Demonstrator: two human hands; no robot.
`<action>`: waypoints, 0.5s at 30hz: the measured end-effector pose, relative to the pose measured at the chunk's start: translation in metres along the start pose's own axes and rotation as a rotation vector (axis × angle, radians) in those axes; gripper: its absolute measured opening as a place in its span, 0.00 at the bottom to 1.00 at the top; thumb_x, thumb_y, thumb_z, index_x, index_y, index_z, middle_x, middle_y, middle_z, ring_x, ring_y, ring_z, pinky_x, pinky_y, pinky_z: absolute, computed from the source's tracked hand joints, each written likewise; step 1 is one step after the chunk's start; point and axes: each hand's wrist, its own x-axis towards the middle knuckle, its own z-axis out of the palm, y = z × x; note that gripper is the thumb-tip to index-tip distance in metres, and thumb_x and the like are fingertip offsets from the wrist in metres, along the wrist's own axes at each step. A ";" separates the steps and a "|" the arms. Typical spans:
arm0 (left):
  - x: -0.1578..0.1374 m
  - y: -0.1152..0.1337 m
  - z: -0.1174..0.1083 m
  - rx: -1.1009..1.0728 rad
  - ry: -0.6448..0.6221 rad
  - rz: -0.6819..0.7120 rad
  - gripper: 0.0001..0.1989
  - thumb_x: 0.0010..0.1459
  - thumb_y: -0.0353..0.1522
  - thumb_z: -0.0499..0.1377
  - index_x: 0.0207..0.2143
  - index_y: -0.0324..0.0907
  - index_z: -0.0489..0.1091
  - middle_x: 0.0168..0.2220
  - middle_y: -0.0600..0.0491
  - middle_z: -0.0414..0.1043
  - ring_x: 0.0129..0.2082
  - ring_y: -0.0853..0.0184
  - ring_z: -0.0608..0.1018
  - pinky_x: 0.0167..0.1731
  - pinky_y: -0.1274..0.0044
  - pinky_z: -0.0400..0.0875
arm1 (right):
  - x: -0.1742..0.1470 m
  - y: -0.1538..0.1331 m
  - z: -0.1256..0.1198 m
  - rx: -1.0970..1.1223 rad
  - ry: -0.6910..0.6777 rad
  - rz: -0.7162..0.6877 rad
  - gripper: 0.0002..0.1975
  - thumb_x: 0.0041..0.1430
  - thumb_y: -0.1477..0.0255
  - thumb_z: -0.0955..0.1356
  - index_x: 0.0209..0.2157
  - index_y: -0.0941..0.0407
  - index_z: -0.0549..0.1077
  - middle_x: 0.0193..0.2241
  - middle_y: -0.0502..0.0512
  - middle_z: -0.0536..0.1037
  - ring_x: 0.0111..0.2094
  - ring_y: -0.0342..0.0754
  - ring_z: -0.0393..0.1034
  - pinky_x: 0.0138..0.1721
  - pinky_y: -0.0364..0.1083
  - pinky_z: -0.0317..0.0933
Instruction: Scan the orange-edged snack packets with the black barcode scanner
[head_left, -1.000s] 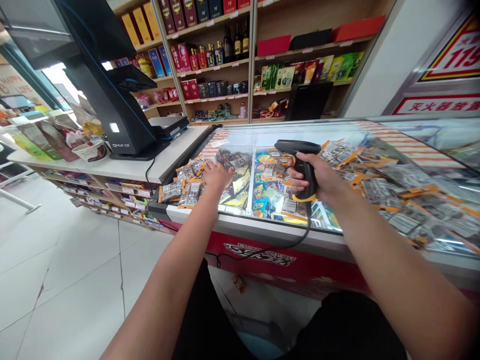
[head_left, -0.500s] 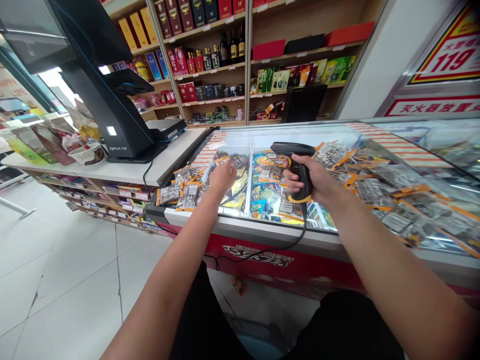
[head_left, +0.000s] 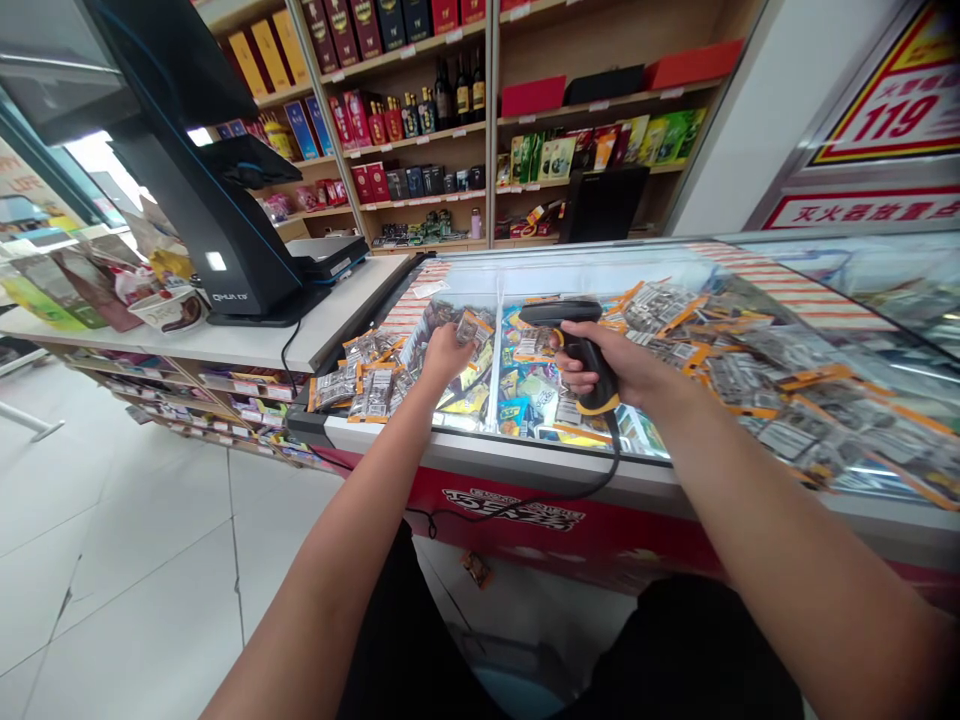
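My right hand (head_left: 589,358) is wrapped round the handle of a black and yellow barcode scanner (head_left: 562,312), held above the freezer's glass top. The scanner's head points left, towards my left hand (head_left: 448,352). That hand is closed on a small snack packet (head_left: 475,328) with orange edges and a printed label side facing up. Similar packets (head_left: 375,388) lie piled on the glass to the left of my left hand. A larger spread of the same packets (head_left: 742,370) lies to the right of the scanner.
The chest freezer (head_left: 600,465) has a red front, with the scanner cable (head_left: 525,500) hanging across it. A checkout terminal (head_left: 240,250) stands on the white counter (head_left: 255,345) at left. One packet (head_left: 476,569) lies on the floor. Stocked shelves (head_left: 420,140) line the back.
The packet in my left hand has come into sight, its label turned up. My right hand has moved the scanner slightly left and down, nearer to it.
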 end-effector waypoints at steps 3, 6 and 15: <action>0.003 0.001 -0.001 -0.310 0.069 -0.028 0.13 0.73 0.34 0.59 0.57 0.44 0.71 0.59 0.41 0.79 0.63 0.53 0.81 0.66 0.62 0.76 | 0.000 0.002 0.000 -0.022 -0.004 0.024 0.19 0.67 0.59 0.78 0.38 0.50 0.66 0.23 0.47 0.67 0.19 0.41 0.54 0.16 0.41 0.55; 0.001 0.004 -0.003 -0.547 0.065 -0.101 0.09 0.75 0.34 0.55 0.55 0.49 0.68 0.60 0.45 0.77 0.62 0.56 0.80 0.59 0.63 0.82 | -0.002 0.003 0.000 -0.042 -0.037 0.030 0.20 0.66 0.58 0.78 0.38 0.51 0.66 0.23 0.47 0.68 0.19 0.40 0.54 0.16 0.40 0.55; -0.013 0.022 -0.010 -0.612 -0.010 -0.148 0.12 0.76 0.31 0.52 0.59 0.48 0.66 0.64 0.43 0.75 0.63 0.58 0.79 0.55 0.68 0.84 | -0.003 0.004 -0.001 -0.126 -0.096 0.055 0.22 0.63 0.55 0.80 0.37 0.52 0.68 0.21 0.44 0.65 0.18 0.38 0.52 0.18 0.38 0.54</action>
